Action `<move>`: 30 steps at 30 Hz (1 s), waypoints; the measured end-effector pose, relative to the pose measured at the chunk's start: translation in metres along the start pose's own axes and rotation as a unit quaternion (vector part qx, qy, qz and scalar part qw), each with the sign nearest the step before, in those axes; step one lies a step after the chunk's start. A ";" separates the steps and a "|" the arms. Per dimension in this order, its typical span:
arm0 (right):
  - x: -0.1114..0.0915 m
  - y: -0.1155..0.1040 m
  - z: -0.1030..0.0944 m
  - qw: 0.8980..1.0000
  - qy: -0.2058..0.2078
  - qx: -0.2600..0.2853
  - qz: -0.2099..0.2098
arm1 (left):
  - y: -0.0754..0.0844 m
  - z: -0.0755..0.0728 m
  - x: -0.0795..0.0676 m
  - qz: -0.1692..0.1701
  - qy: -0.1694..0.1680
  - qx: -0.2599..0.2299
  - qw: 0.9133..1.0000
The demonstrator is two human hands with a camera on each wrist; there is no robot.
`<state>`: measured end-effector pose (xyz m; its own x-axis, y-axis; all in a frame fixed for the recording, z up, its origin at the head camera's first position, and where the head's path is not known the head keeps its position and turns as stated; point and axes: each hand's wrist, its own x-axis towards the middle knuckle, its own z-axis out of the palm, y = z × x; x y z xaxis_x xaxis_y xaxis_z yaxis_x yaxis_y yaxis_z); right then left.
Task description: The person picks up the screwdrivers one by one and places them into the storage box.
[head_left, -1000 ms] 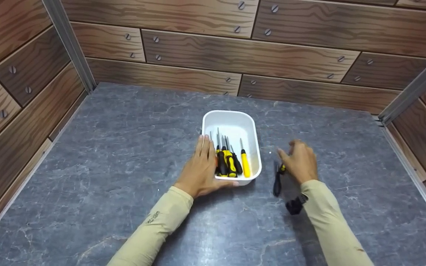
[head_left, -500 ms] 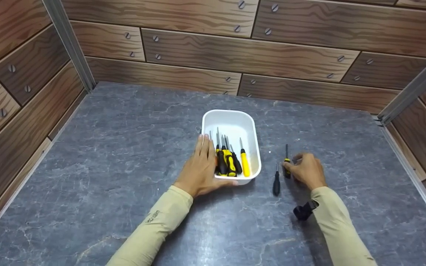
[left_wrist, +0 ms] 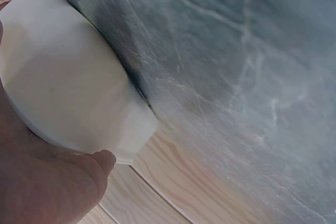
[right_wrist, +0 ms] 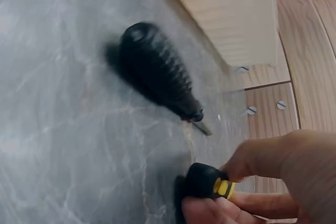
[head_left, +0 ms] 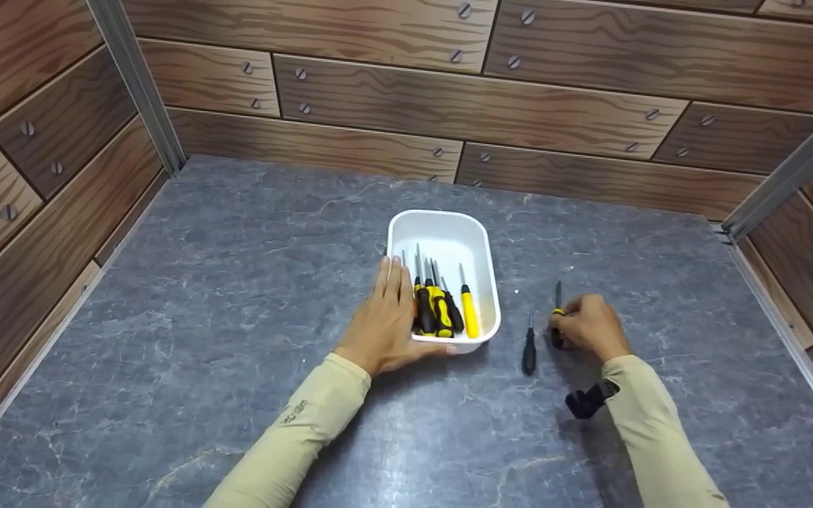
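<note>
My left hand [head_left: 380,321] rests against the near left corner of a white plastic tub [head_left: 495,310], fingers straight over its left rim and thumb along its front. In the left wrist view the thumb touches the edge of the tub [left_wrist: 68,72]. Inside lie several screwdrivers, among them a yellow-handled screwdriver [head_left: 469,314] and a yellow-and-black one [head_left: 440,310]. Right of the tub, my right hand [head_left: 593,326] pinches a black-and-yellow screwdriver [head_left: 557,314] by its handle, shaft pointing away. Between tub and hand lies a black screwdriver [head_left: 529,355], large in the right wrist view.
The grey marbled tabletop [head_left: 251,268] is bounded by wood-patterned panels [head_left: 364,92] at the back and both sides. Metal posts [head_left: 138,85] stand at the back corners. A small black device [head_left: 588,399] is strapped at the right wrist.
My right hand has drawn back toward me and slightly right, and the screwdriver it pinches now lies apart from the black one. The left hand and tub stay put.
</note>
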<state>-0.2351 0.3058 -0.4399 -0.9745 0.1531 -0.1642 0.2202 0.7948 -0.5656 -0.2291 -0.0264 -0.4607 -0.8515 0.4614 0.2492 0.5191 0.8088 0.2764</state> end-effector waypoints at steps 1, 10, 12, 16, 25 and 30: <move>0.000 -0.002 -0.001 1.000 0.008 0.011 -0.004 | 0.000 0.000 0.000 0.000 -0.001 0.000 1.000; -0.002 -0.055 0.001 0.979 0.120 0.137 -0.087 | -0.001 -0.001 0.001 -0.001 -0.008 0.007 1.000; -0.002 -0.069 0.006 0.971 0.115 0.177 -0.111 | -0.002 -0.001 0.001 -0.003 -0.008 0.006 1.000; -0.001 -0.094 0.018 0.964 0.080 0.201 -0.156 | -0.002 -0.001 0.001 -0.005 -0.008 0.000 1.000; -0.001 -0.123 0.045 0.984 -0.006 0.035 -0.175 | -0.001 0.001 0.001 -0.001 -0.006 0.001 1.000; -0.003 -0.131 0.057 0.979 -0.010 -0.060 -0.197 | 0.000 0.000 0.001 -0.005 -0.010 0.004 1.000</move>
<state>-0.2587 0.1684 -0.4114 -0.9814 -0.1896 0.0301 -0.1798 0.8532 -0.4896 -0.2301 -0.0259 -0.4606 -0.8577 0.4605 0.2288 0.5104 0.8163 0.2704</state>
